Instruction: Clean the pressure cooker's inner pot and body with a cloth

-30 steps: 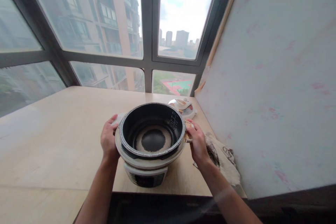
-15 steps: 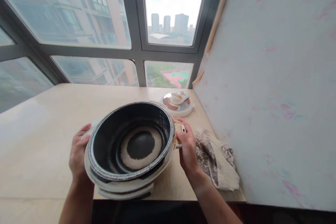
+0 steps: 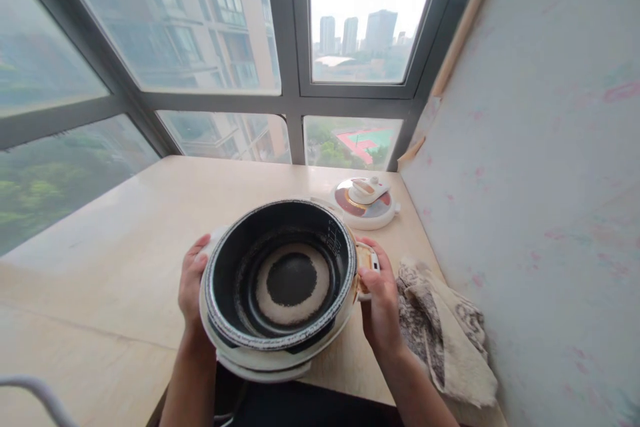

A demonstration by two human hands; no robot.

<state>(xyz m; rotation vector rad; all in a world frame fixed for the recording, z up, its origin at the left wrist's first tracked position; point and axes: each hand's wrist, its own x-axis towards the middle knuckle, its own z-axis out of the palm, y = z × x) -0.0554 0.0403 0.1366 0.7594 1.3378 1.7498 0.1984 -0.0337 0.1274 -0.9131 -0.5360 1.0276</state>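
A white cooker point(image 3: 265, 371) with a black inner pot point(image 3: 293, 278) sits at the front edge of the pale wooden surface, its top open and tilted towards me. The pot's bottom shows a dark centre inside a pale worn ring. My left hand point(image 3: 193, 283) grips the cooker's left side, its fingers partly hidden behind the rim. At the right side, my right hand point(image 3: 381, 297) is closed round the stained side handle point(image 3: 367, 267). Behind the cooker, to the right, a round white lid point(image 3: 364, 203) with a reddish-brown top lies on the surface.
A crumpled patterned cloth point(image 3: 445, 333) lies right of my right hand, beside the papered wall point(image 3: 545, 180). Grey window frames point(image 3: 295, 105) stand behind the pale surface point(image 3: 100, 267). A whitish curved cable or tube point(image 3: 40, 390) shows at the lower left.
The view has swung left, so the cooker, hands, lid and cloth appear further right. The curved cable or tube has come into view. Both hands keep their hold on the cooker.
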